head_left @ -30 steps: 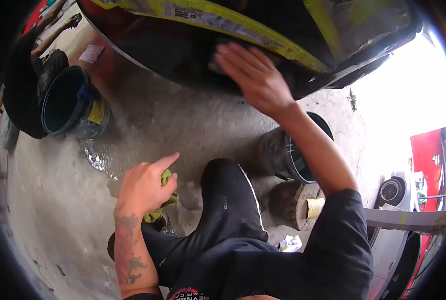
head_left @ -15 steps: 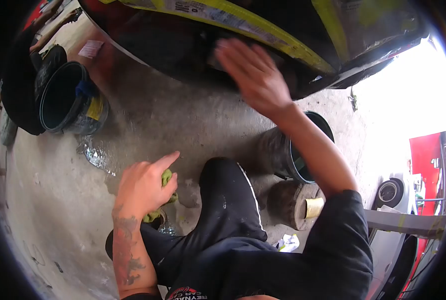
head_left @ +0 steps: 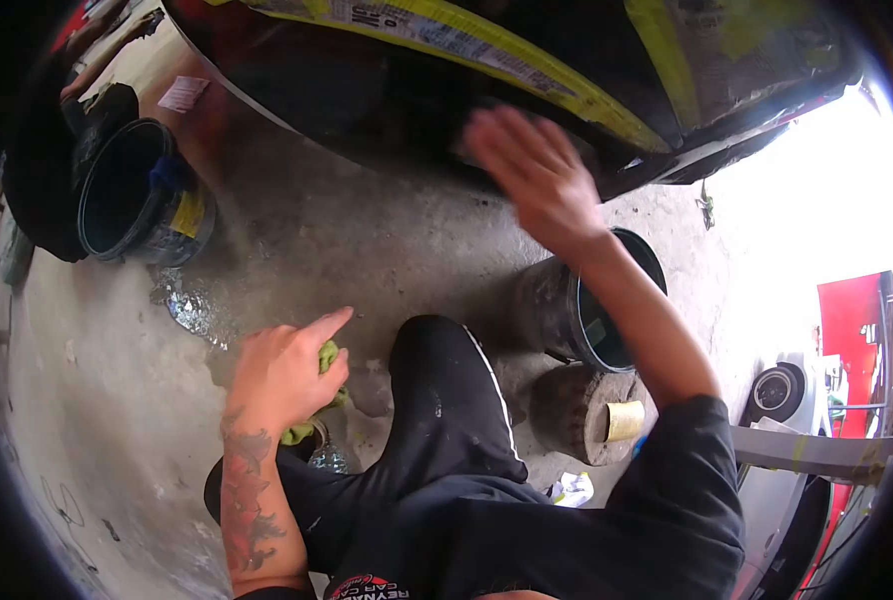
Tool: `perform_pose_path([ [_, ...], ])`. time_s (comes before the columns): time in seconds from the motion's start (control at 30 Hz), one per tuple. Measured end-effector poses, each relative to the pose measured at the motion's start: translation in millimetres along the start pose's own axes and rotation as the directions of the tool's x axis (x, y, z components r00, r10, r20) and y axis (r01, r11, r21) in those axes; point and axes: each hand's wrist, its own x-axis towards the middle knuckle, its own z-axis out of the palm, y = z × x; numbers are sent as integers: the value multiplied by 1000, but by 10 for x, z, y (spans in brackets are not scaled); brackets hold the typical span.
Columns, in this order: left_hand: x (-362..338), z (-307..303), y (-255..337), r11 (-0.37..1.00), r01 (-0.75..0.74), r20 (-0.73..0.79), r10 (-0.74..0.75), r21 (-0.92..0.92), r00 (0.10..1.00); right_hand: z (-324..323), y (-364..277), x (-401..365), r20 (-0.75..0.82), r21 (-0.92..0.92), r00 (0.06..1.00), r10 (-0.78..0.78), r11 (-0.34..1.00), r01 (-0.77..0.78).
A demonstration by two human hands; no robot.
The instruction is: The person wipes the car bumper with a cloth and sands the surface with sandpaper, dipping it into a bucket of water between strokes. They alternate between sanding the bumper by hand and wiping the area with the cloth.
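Note:
My right hand (head_left: 542,185) reaches up to a black car body panel (head_left: 367,110), fingers stretched out and flat against it. Motion smears the fingertips, and I cannot make out whether anything lies under the palm. A yellow tape strip with printed paper (head_left: 467,45) runs across the panel just above that hand. Low on the left, my left hand (head_left: 282,370) is closed round a crumpled green cloth (head_left: 297,432), its index finger pointing out. Below the cloth shows something clear and shiny (head_left: 329,458), partly hidden by my leg.
A dark bucket (head_left: 127,200) stands at left beside a wet patch (head_left: 192,310). Another bucket (head_left: 567,310) sits under my right forearm, near a round block (head_left: 577,410) bearing a yellowish piece (head_left: 624,421). Another person's arm (head_left: 102,65) shows at upper left. A silver car (head_left: 782,400) stands at right.
My right hand has slid a little right and down along the panel. My left hand keeps its hold on the green cloth, almost unmoved.

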Motion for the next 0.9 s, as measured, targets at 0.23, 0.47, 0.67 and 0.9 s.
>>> perform_pose_path([
  [0.23,85,74,85,999,-37,8,37,6,999,79,-137,88,7,77,997,-73,994,72],
  [0.47,-126,-92,-6,998,-49,-73,51,32,996,-104,311,-919,166,-89,985,47,995,-32],
  [0.67,76,11,31,995,-96,-39,95,-17,995,244,-358,334,40,58,991,-127,991,124],
  [0.9,-35,-128,-17,999,-19,-2,19,-29,1000,-96,400,-959,210,-115,976,-49,991,74],
])
